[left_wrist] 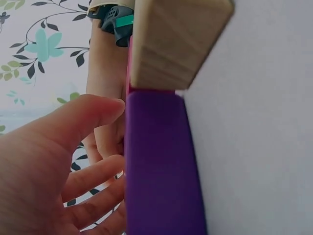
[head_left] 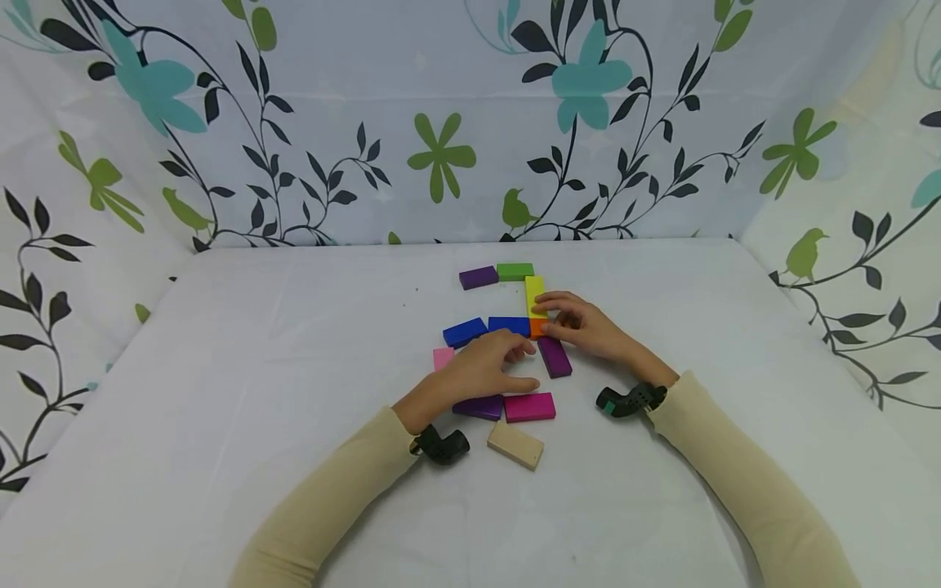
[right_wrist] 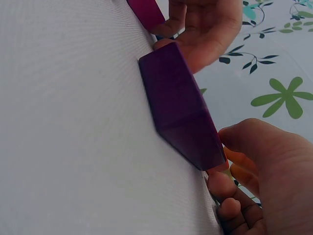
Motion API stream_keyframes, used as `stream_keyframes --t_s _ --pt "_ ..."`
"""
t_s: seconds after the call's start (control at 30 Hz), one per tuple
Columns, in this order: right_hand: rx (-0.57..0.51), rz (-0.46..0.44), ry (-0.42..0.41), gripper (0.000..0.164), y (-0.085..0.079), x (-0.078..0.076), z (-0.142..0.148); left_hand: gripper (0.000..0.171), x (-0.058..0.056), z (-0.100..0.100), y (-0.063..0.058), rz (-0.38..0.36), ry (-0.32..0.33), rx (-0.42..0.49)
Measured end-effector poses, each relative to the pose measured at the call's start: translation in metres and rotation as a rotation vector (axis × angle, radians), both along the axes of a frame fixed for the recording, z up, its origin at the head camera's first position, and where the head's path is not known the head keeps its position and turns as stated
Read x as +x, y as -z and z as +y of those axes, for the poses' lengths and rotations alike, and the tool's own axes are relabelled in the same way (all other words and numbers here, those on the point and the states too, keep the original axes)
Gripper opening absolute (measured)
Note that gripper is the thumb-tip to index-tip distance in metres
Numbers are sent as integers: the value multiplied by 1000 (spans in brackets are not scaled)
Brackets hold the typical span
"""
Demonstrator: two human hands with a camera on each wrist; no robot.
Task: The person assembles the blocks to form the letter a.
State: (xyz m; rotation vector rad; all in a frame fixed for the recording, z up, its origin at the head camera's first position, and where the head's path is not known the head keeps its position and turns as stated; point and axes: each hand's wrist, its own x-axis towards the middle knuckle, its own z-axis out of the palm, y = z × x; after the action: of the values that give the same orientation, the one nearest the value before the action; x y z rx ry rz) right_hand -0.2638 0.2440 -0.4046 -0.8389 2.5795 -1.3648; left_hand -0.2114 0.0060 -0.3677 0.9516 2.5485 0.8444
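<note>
My right hand [head_left: 584,327] is at the right side of the row, its thumb and fingers about an orange block [head_left: 537,327], partly hidden by the hand. Its fingertips also overlap a yellow block [head_left: 534,294]. Just below the thumb lies a purple block [head_left: 555,357], large in the right wrist view. My left hand [head_left: 481,367] hovers with parted, loosely bent fingers and holds nothing. It covers part of a pink block [head_left: 443,357]. Near its wrist are a dark purple block [head_left: 479,407] and a magenta block [head_left: 530,407].
Two blue blocks [head_left: 509,326] sit beyond the left hand. A green block [head_left: 515,271] and another purple block [head_left: 479,278] are farthest away. Closest to me lies a plain wooden block [head_left: 516,445]. White cloth covers the table [head_left: 294,367]; a patterned curtain [head_left: 441,82] hangs behind.
</note>
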Motion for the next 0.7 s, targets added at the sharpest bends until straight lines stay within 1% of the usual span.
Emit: stream_keyframes --t_s 0.13,0.27,0.43,0.57,0.7 --pt "3 -4 -1 33 0 0 0 45 0 -6 -2 -1 20 11" --pt "14 -1 3 33 1 -1 0 44 0 -12 -8 -6 26 7" --pt "22 11 6 33 1 -2 1 46 -5 -21 -14 -32 25 -11" --pt "27 10 13 33 1 -2 1 46 -9 -27 -16 -55 39 -27" --pt "26 8 12 33 2 -2 1 45 -12 -32 -16 -57 52 -58"
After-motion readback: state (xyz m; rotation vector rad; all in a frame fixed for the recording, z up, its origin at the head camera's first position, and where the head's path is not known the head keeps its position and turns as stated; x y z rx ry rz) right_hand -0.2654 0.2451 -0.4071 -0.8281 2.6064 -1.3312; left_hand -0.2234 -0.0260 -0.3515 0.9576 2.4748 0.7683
